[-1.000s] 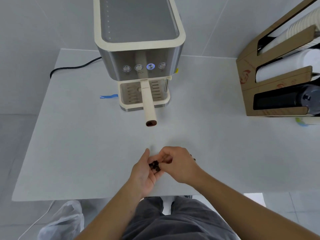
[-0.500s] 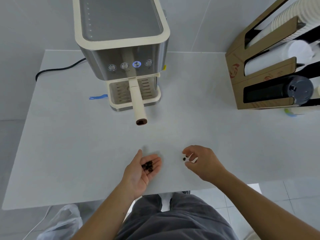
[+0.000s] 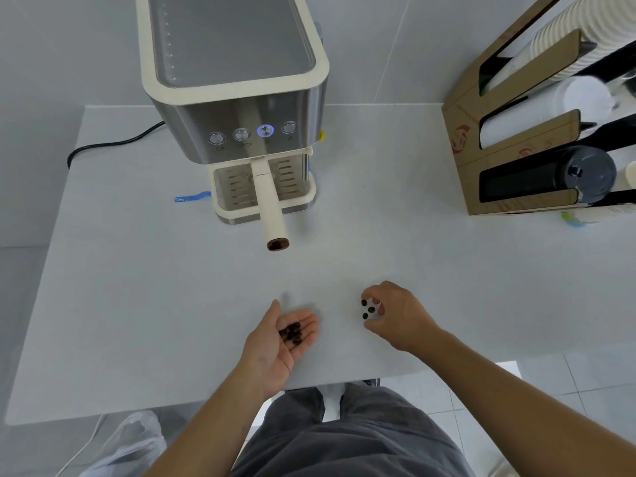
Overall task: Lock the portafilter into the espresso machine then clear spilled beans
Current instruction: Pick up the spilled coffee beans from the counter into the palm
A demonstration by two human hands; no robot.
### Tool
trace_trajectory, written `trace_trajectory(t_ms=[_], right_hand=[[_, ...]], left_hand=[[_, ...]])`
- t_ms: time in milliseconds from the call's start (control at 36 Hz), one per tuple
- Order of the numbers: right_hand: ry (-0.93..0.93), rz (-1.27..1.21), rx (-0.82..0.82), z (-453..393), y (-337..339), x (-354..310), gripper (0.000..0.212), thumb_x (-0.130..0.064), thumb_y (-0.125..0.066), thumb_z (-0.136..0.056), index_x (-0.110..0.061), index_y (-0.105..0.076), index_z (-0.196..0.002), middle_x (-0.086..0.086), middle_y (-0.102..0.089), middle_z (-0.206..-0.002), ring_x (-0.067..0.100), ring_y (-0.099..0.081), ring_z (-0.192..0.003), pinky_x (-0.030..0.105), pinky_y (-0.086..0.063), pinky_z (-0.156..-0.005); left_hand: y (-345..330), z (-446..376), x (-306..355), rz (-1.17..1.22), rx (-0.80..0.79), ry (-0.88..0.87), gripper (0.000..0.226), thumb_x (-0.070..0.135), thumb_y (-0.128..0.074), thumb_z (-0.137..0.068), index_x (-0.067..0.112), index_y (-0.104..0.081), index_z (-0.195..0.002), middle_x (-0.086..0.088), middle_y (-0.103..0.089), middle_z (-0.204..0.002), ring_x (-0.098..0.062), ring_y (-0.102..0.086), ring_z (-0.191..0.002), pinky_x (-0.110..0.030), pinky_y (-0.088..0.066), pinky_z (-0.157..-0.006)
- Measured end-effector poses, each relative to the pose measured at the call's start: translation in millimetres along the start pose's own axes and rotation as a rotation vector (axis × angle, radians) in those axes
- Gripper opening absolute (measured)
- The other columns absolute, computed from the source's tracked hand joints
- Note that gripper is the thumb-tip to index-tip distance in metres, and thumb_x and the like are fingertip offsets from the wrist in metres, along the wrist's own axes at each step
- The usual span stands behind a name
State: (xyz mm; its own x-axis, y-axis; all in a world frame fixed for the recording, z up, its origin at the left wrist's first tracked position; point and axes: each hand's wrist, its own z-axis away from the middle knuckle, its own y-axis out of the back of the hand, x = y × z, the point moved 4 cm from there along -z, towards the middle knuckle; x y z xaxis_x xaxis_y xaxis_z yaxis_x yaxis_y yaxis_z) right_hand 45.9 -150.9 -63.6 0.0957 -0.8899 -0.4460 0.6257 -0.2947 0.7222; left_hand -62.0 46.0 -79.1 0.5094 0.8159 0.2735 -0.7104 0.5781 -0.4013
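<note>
Portafilter [image 3: 269, 204]: cream handle with a dark brown end cap, head seated under the espresso machine [image 3: 234, 84] at 12 o'clock on the table [image 3: 137, 304]. Long axis runs 12 to 6, cap end pointing toward 6.

Left hand [image 3: 279, 342] at 6 o'clock, palm up, fingers apart, cupping a small pile of dark beans [image 3: 292, 332].

Right hand [image 3: 395, 313] at 5 o'clock, fingertips curled around three loose beans [image 3: 368, 308] on the table; can't tell if pinched.

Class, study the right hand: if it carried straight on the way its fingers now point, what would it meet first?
The right hand points leftward across the table. First come the three loose beans at its fingertips, seemingly touching already. Beyond them lies the cupped left hand holding gathered beans, though its height is unclear.
</note>
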Motion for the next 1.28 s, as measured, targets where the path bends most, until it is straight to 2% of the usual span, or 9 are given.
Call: trace_trajectory(t_ms=[167,361,583,694,750,833,1000,1083,1278], right_hand=[[0.02,0.057,0.003,-7,-1,-8,0.027,-0.015,-0.068,-0.083,-0.017,-0.063,-0.109,-0.006,-0.049,-0.097,0.012,-0.054,-0.078,0.021,-0.042,-0.069],[0.027,0.126,-0.015,-13,1,-12,0.009,-0.013,-0.062,-0.086,-0.016,-0.066,-0.094,-0.006,-0.049,-0.089,0.016,-0.052,-0.08,0.018,-0.036,-0.061],[0.002,0.176,-0.049,-14,1,-17,0.017,-0.008,-0.054,-0.089,-0.014,-0.067,-0.098,0.0,-0.058,-0.099,0.02,-0.058,-0.087,0.026,-0.047,-0.07],[-0.012,0.239,-0.078,-12,1,-24,0.02,-0.004,-0.05,-0.086,-0.007,-0.067,-0.096,0.007,-0.063,-0.104,0.026,-0.063,-0.091,0.035,-0.056,-0.079],[-0.024,0.253,-0.081,-12,0,-25,0.021,-0.002,-0.05,-0.085,-0.004,-0.068,-0.096,0.01,-0.064,-0.104,0.026,-0.063,-0.087,0.036,-0.055,-0.075],[-0.05,0.255,-0.085,-12,-3,-26,0.023,0.001,-0.05,-0.083,0.0,-0.068,-0.097,0.014,-0.066,-0.104,0.02,-0.053,-0.073,0.032,-0.048,-0.065],[-0.055,0.252,-0.077,-13,-3,-27,0.014,-0.003,-0.05,-0.084,-0.012,-0.061,-0.086,0.004,-0.06,-0.094,0.021,-0.057,-0.078,0.032,-0.053,-0.07],[-0.063,0.25,-0.079,-13,-3,-27,0.016,-0.002,-0.049,-0.084,-0.01,-0.062,-0.088,0.006,-0.063,-0.094,0.023,-0.06,-0.079,0.032,-0.054,-0.069],[-0.071,0.224,-0.057,-10,-2,-26,0.017,-0.003,-0.047,-0.083,-0.006,-0.062,-0.09,0.011,-0.064,-0.093,0.021,-0.053,-0.071,0.035,-0.053,-0.066]], left_hand=[[0,1,0,0.002,0.005,0.001,0.058,0.042,-0.05,-0.098,-0.01,-0.075,-0.089,-0.027,-0.074,-0.097,-0.03,-0.075,-0.081,-0.035,-0.061,-0.063],[1,4,5,0.018,0.0,0.0,0.057,0.041,-0.05,-0.098,-0.012,-0.071,-0.097,-0.027,-0.074,-0.095,-0.03,-0.075,-0.079,-0.035,-0.061,-0.063],[5,4,4,0.014,0.002,0.0,0.057,0.041,-0.049,-0.098,-0.011,-0.072,-0.096,-0.027,-0.073,-0.097,-0.029,-0.075,-0.08,-0.036,-0.062,-0.067],[7,4,5,0.01,0.0,0.002,0.058,0.042,-0.049,-0.098,-0.011,-0.073,-0.096,-0.026,-0.074,-0.098,-0.03,-0.075,-0.081,-0.036,-0.062,-0.066],[7,4,5,0.01,-0.001,0.005,0.058,0.043,-0.049,-0.098,-0.01,-0.074,-0.092,-0.026,-0.074,-0.098,-0.03,-0.075,-0.082,-0.036,-0.061,-0.065],[7,3,5,0.008,-0.002,0.006,0.059,0.044,-0.05,-0.097,-0.009,-0.075,-0.091,-0.026,-0.074,-0.099,-0.03,-0.075,-0.083,-0.036,-0.061,-0.065],[8,2,7,-0.001,-0.008,0.004,0.059,0.045,-0.05,-0.097,-0.008,-0.075,-0.091,-0.026,-0.074,-0.099,-0.03,-0.075,-0.083,-0.036,-0.061,-0.066],[9,2,8,-0.005,-0.008,0.003,0.059,0.045,-0.049,-0.097,-0.007,-0.075,-0.09,-0.026,-0.074,-0.099,-0.03,-0.075,-0.084,-0.036,-0.061,-0.066],[7,1,9,-0.003,-0.011,0.008,0.059,0.044,-0.05,-0.097,-0.009,-0.075,-0.089,-0.026,-0.074,-0.097,-0.03,-0.075,-0.08,-0.036,-0.061,-0.064]])
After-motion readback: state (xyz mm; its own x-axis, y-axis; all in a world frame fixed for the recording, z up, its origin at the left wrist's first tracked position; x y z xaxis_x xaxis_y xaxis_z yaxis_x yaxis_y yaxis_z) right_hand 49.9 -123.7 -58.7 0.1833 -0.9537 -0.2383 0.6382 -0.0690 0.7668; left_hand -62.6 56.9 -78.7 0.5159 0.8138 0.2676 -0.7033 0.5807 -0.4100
